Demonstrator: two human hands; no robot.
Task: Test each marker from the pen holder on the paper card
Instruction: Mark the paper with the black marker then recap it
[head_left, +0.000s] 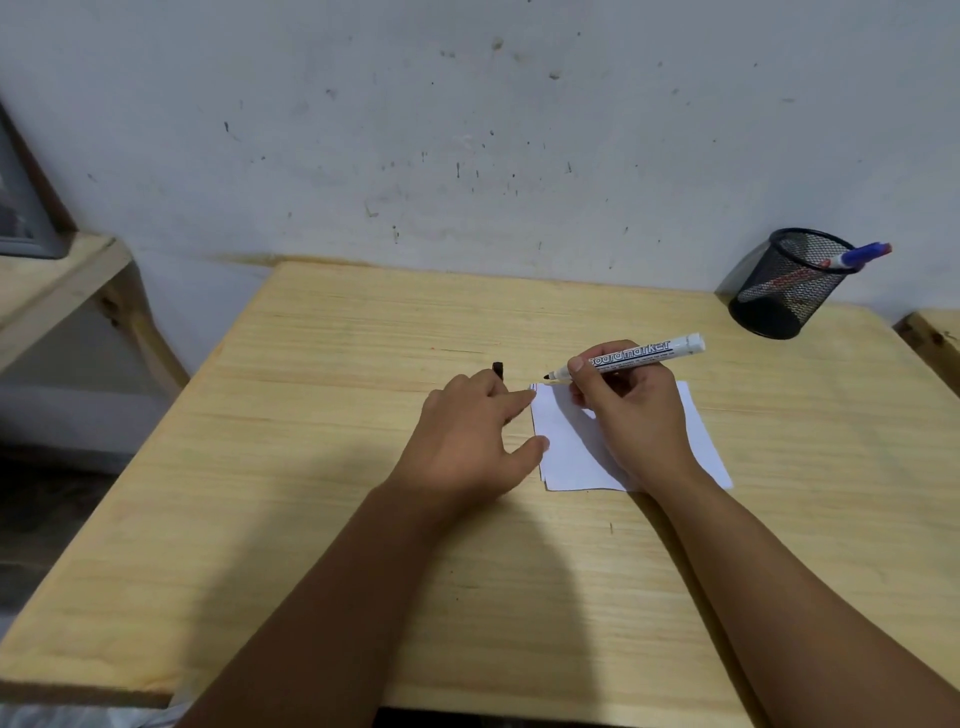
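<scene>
R hand (631, 415) fingers pinch marker (626, 358), tip at card (571, 457) edge; L (467, 436) maybe holds cap (497, 369).

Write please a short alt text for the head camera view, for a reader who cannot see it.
A right hand holds an uncapped black board marker, tip at the far left corner of a white paper card on a wooden table; the left hand steadies the card's edge. A mesh pen holder stands far right.
</scene>
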